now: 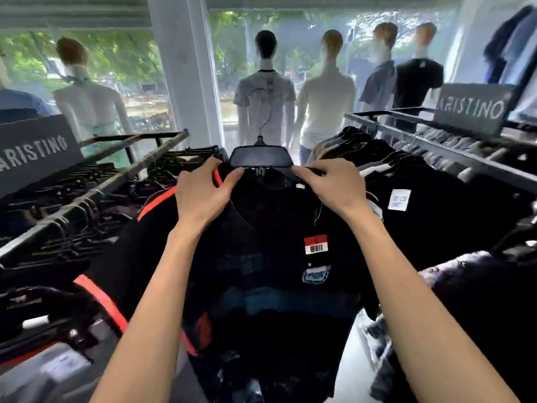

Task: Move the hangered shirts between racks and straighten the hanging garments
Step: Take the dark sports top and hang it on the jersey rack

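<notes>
Both hands are working at the neck of one black shirt [270, 228]: I'm seeing my left hand [203, 193] curling its fingers round the collar, with an orange trim line passing under them, and my right hand [334, 187] pinching the opposite shoulder edge, thumb and fingers closed on the cloth. Between the two hands, just beyond the fingertips, the broad black hanger [260, 156] is sitting inside the neckline, its hook rising away from me. I'm judging the shirt as light and limp, sagging wherever it isn't supported, so the stiff hanger is the part to carry it by, while the shoulder seams are the place to tug for straightening. The fabric is hanging down from the hands toward my elbows, a barcode tag [316, 244] dangling below the right wrist. Out to the left of my left hand the left rack [96, 190] is running away; the right rack [430, 146] is lying beyond my right hand, both crowded with dark garments
</notes>
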Demonstrator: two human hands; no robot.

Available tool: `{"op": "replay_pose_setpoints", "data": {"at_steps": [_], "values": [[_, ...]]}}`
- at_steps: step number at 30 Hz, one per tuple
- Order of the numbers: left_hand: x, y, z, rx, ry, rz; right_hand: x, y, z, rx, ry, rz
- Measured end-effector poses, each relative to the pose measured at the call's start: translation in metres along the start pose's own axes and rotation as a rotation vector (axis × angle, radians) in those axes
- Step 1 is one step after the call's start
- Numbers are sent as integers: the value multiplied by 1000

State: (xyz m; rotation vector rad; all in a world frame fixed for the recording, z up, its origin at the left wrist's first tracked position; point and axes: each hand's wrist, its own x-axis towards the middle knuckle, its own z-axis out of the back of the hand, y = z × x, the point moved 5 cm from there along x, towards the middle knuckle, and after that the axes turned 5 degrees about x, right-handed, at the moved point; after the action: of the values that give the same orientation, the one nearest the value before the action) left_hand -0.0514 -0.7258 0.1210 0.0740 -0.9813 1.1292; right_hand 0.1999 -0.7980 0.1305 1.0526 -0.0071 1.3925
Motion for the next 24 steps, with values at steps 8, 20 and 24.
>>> {"op": "replay_pose_setpoints", "data": {"at_steps": [8,20,24], "values": [[-18,-22,-39,-376,250,-198,-90,2,30,-125,-107,-310],[-148,-167,-31,-567,327,-550,-250,38,106,170,-510,-474],[-207,-230,-9,-637,359,-645,-322,42,165,133,-605,-558]]}}
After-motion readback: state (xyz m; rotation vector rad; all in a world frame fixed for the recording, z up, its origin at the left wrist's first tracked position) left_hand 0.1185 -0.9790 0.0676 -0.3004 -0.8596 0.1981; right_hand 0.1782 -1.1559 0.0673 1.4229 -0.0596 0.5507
